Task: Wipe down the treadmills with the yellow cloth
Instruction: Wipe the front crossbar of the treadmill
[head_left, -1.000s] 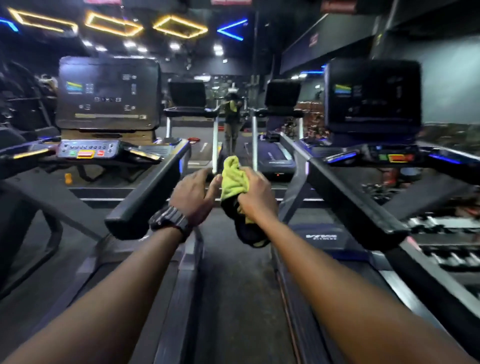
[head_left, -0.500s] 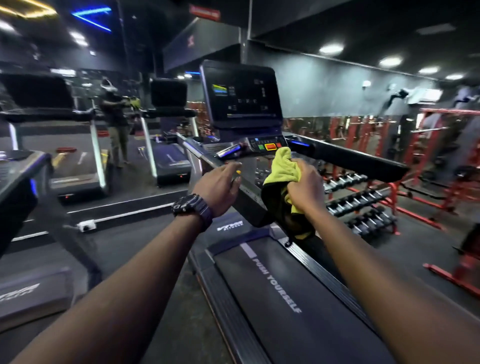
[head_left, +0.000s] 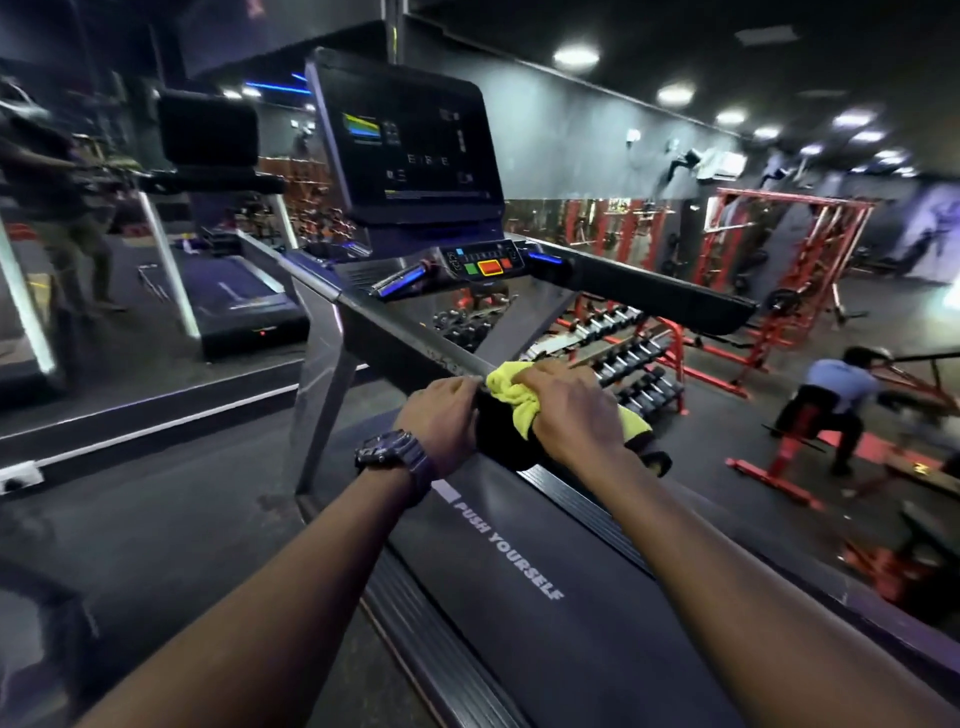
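Note:
A black treadmill (head_left: 519, 561) with a belt reading "PUSH YOURSELF" stands in front of me, its lit console (head_left: 410, 150) up ahead. The yellow cloth (head_left: 511, 387) lies bunched on the near end of the treadmill's left handrail (head_left: 405, 338). My right hand (head_left: 571, 410) grips the cloth and presses it onto the rail. Beside it, my left hand (head_left: 441, 421), with a dark watch on the wrist, has its fingers curled over the rail's end. Part of the cloth hangs down under my right hand.
A second treadmill (head_left: 234, 296) stands ahead on the left before a wall mirror. Dumbbell racks (head_left: 623, 353) and red weight frames (head_left: 779, 260) fill the right side. A person (head_left: 826, 400) crouches on a red bench at the right.
The view has swung right and closer to this treadmill. Both hands came down onto the end of the left handrail, and the cloth now rests on the rail instead of being held in the air.

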